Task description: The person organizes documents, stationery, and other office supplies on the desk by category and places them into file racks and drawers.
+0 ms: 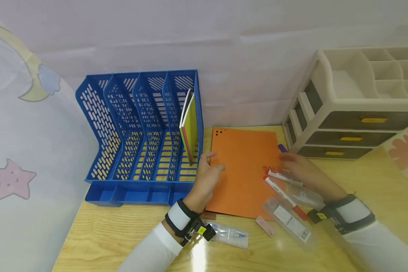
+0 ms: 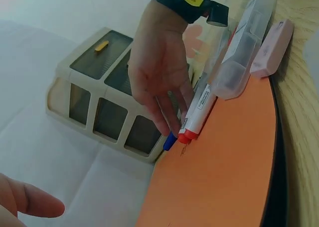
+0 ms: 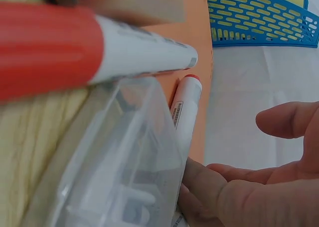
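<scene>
An orange folder [image 1: 239,158] lies on the wooden table. My left hand [image 1: 206,179] is at its left edge, thumb and fingers spread, gripping nothing visible; in the left wrist view only part of this hand [image 2: 32,199] shows. Over the folder's right edge, my right hand [image 1: 300,170] has its fingers extended beside a white marker with a red end [image 1: 285,177]. Its thumb stands apart from the fingers in the right wrist view. A second red-and-white marker [image 1: 281,192] lies alongside. The tip of a blue marker [image 1: 282,148] pokes out beyond the right fingers.
Left stands a blue file rack [image 1: 144,184] with thin books [image 1: 190,128] in its right slot. A beige drawer unit [image 1: 357,102] is at the right. Clear plastic cases [image 1: 290,223] and a pink eraser-like block [image 1: 265,226] lie nearby. Another clear case [image 1: 227,235] is near the left wrist.
</scene>
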`<action>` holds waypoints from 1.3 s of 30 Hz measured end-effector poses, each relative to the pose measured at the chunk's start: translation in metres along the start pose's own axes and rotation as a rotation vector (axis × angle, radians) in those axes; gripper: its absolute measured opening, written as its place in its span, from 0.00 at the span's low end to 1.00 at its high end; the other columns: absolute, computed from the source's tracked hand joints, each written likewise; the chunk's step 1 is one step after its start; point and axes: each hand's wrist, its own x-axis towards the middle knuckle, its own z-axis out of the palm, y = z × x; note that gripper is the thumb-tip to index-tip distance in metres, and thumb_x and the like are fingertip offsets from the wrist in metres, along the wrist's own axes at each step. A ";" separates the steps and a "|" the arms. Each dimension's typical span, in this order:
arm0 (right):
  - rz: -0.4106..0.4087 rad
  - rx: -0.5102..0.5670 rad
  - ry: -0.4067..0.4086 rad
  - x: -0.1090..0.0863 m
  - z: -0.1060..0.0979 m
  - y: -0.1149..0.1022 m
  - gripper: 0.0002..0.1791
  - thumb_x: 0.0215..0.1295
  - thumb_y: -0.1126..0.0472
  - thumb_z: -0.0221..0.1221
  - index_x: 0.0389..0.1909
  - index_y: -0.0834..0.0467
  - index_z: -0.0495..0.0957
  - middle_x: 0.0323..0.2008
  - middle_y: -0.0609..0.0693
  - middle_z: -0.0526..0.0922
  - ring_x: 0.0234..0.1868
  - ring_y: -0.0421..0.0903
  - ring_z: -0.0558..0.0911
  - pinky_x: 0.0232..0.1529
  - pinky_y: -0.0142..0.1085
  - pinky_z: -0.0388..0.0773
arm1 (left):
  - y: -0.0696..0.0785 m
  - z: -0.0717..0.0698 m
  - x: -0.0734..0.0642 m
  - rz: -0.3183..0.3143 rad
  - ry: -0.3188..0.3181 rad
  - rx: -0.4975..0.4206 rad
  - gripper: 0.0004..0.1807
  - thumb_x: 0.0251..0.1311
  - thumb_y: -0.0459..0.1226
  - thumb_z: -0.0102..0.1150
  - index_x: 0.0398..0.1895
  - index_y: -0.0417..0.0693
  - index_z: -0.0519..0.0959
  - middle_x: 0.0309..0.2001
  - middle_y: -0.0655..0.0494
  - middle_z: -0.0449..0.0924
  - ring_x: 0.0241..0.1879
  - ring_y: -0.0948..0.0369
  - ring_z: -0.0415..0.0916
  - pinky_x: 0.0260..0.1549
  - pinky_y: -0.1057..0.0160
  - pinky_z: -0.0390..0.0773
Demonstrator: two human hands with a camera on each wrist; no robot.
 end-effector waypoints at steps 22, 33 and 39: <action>-0.063 -0.017 -0.020 -0.005 -0.004 0.004 0.33 0.76 0.55 0.44 0.69 0.77 0.53 0.67 0.79 0.57 0.65 0.74 0.61 0.63 0.66 0.63 | 0.030 -0.010 -0.014 -0.084 -0.006 -0.259 0.33 0.56 0.26 0.53 0.68 0.37 0.61 0.73 0.41 0.47 0.72 0.48 0.44 0.71 0.40 0.44; -0.044 0.032 0.006 -0.002 -0.004 0.003 0.32 0.76 0.57 0.45 0.69 0.76 0.54 0.67 0.78 0.59 0.63 0.72 0.64 0.63 0.66 0.62 | 0.046 -0.014 -0.012 -0.112 -0.059 -0.304 0.34 0.57 0.24 0.51 0.69 0.44 0.63 0.70 0.43 0.59 0.58 0.50 0.63 0.51 0.51 0.64; -0.042 -0.023 -0.011 -0.002 0.001 0.002 0.32 0.76 0.55 0.45 0.68 0.75 0.56 0.66 0.76 0.63 0.62 0.70 0.67 0.62 0.64 0.66 | 0.042 -0.002 -0.009 -0.075 -0.131 -0.339 0.43 0.53 0.17 0.48 0.74 0.43 0.52 0.62 0.35 0.66 0.58 0.44 0.68 0.57 0.48 0.70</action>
